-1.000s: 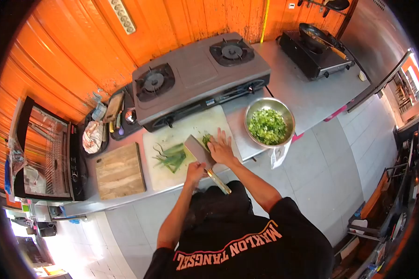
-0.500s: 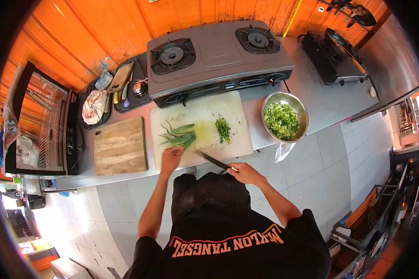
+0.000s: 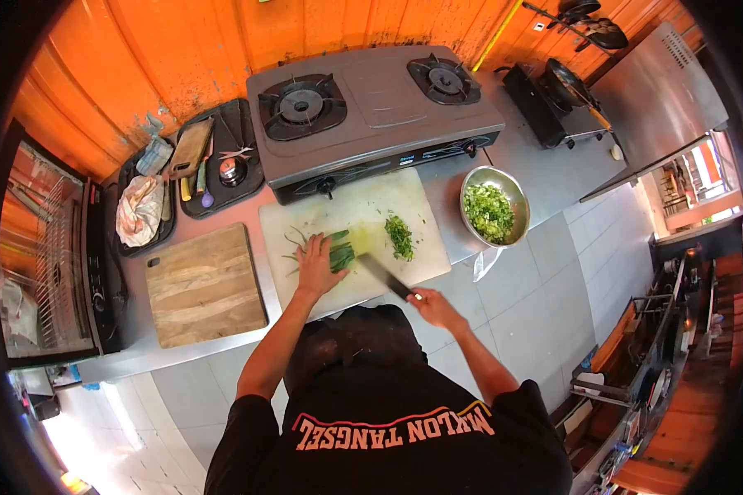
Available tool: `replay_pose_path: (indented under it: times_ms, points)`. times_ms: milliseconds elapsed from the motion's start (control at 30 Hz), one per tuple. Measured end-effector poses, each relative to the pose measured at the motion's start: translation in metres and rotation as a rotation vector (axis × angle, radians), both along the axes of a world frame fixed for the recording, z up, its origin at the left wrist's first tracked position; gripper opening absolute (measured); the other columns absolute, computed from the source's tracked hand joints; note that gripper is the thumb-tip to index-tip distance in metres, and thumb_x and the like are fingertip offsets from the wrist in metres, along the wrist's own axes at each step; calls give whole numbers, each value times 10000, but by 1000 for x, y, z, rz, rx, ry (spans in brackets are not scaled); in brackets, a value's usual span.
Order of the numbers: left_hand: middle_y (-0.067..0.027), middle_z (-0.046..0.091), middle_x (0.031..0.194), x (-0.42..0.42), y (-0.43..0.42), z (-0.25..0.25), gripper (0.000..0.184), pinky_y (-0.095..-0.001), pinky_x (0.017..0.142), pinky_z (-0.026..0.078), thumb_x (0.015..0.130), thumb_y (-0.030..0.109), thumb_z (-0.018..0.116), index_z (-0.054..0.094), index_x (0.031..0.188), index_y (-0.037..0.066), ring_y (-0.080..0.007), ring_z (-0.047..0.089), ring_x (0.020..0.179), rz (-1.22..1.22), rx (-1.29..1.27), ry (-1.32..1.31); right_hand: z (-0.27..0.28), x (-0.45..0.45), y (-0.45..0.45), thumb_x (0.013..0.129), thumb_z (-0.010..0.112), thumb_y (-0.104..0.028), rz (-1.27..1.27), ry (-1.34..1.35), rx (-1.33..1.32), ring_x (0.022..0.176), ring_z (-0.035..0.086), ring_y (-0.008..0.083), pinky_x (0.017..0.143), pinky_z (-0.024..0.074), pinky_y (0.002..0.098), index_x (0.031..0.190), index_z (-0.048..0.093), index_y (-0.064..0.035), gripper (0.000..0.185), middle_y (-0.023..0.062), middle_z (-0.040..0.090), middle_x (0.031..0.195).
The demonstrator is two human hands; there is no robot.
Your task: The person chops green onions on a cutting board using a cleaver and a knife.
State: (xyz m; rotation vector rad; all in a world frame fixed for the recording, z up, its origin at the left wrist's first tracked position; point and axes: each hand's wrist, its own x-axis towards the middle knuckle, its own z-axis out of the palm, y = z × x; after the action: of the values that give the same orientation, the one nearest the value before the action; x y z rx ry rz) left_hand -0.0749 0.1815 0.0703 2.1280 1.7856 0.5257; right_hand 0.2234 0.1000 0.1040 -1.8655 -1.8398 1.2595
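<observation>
On white board [image 3: 431, 254], left hand [image 3: 316, 268] lies splayed on green leaves [image 3: 342, 252], right hand [image 3: 435, 308] grips knife [image 3: 385, 276]

Left hand [image 3: 318, 266] now down on the long green leaves [image 3: 339, 251]; knife [image 3: 384, 275] beside their ends.
Half a second ago that hand hovers near the white board's [image 3: 429, 247] near edge; now it covers leaves toward the left edge. The right hand [image 3: 434, 308], earlier spread over the chopped greens [image 3: 399, 238], now grips the knife's handle beyond the near edge.

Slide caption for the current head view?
Left hand on green leaves, right hand holding a knife, at a white cutting board.
</observation>
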Motion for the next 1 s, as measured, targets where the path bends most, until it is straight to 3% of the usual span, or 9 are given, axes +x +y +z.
replay_pose_path:
  times_ms: [167, 233, 400, 567, 700, 800, 900, 933, 1000]
  points:
    - [-126, 394, 1377, -6, 23, -20, 876, -651, 1074, 156, 692, 407, 763, 378, 1380, 23, -278, 320, 1331, -165, -140, 132, -2, -29, -18, 928, 576, -269, -102, -107, 117, 650, 589, 288, 635, 468, 386, 1088, 648, -62, 271, 189, 630, 741]
    - [-122, 404, 1362, -9, 23, -21, 868, -650, 1072, 160, 690, 393, 760, 383, 1375, 15, -276, 336, 1314, -229, -179, 163, 10, -41, -23, 913, 560, -280, -278, -120, 97, 838, 625, 417, 718, 502, 448, 1104, 652, -112, 271, 207, 666, 846]
    - [-123, 450, 1260, -1, 27, -8, 684, -583, 1030, 257, 716, 249, 701, 454, 1311, 22, -276, 392, 1230, -235, -120, 71, 19, -59, -34, 912, 568, -292, -283, -50, 8, 844, 643, 387, 728, 500, 436, 1082, 662, -103, 271, 206, 663, 845]
    - [-142, 503, 1193, -3, 44, -52, 506, -467, 969, 362, 728, 160, 664, 545, 1201, 24, -303, 450, 1170, -313, -130, 54, 14, -55, -42, 912, 575, -308, -155, -34, -133, 799, 651, 364, 684, 484, 442, 1029, 666, -77, 274, 204, 653, 822]
    - [-145, 532, 1155, -6, 46, -57, 462, -421, 945, 407, 727, 75, 656, 566, 1177, 24, -316, 492, 1125, -368, -139, -83, 7, -41, -22, 918, 569, -294, -297, -49, 79, 773, 638, 394, 653, 475, 454, 1010, 657, -70, 258, 209, 644, 783]
    - [-147, 533, 1169, 7, 38, -36, 465, -422, 943, 413, 719, 56, 670, 565, 1170, 14, -320, 490, 1127, -314, -147, -77, 17, -30, -7, 933, 560, -244, -390, -40, 174, 545, 449, 217, 557, 411, 356, 1044, 642, -20, 263, 140, 486, 594]
    - [-149, 557, 1156, 21, 33, -18, 449, -416, 942, 420, 730, 48, 672, 564, 1164, 11, -313, 504, 1115, -247, -99, -40, 7, -31, 1, 929, 566, -258, -290, 40, 222, 577, 530, 260, 589, 443, 370, 1098, 640, -49, 280, 165, 559, 650]
    - [-149, 557, 1156, 21, 36, -28, 449, -416, 942, 420, 730, 48, 672, 564, 1164, 11, -313, 504, 1115, -240, -93, -33, 2, -33, 4, 924, 570, -274, -264, 7, 207, 678, 616, 332, 650, 479, 393, 1139, 637, -76, 300, 192, 632, 757]
    - [-140, 595, 1109, 22, 40, -46, 447, -410, 936, 441, 748, 63, 686, 566, 1177, 30, -307, 540, 1092, -293, -58, -104, -4, -37, 14, 920, 563, -301, -243, -2, 184, 772, 628, 370, 697, 495, 422, 1135, 640, -87, 313, 204, 650, 822]
